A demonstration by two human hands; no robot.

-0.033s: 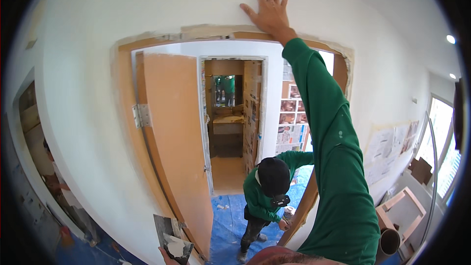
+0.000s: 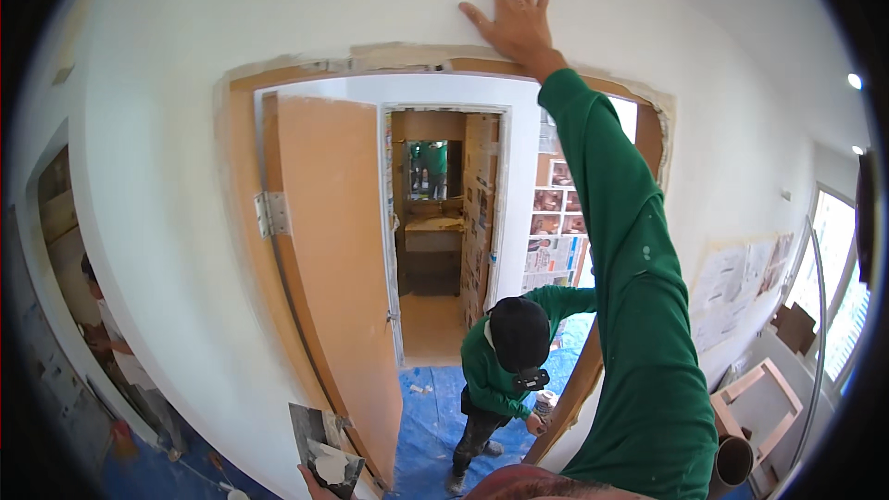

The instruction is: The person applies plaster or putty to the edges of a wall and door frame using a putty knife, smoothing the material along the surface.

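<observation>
My right hand (image 2: 519,23) lies with spread fingers against the white wall (image 2: 352,0), above a doorway whose wooden frame (image 2: 243,157) has rough filler along its top. A green sleeve covers that arm. At the lower edge, my left hand (image 2: 315,486) grips a dark metal putty blade (image 2: 306,426) carrying pale putty (image 2: 331,465); its fingers are mostly hidden. The orange-tan door (image 2: 329,222) stands open on the left side of the frame, with a hinge (image 2: 272,214) showing.
A worker (image 2: 505,380) in green and a black cap bends in the doorway on blue sheeting (image 2: 421,412). Another person (image 2: 120,356) is in the far-left opening. Beyond are an inner room with a mirror (image 2: 428,167); at right, wooden frames (image 2: 755,398), a pipe and a window.
The view has shifted very slightly, and more of the person in the left opening shows. My right hand stays on the same part of the wall.
</observation>
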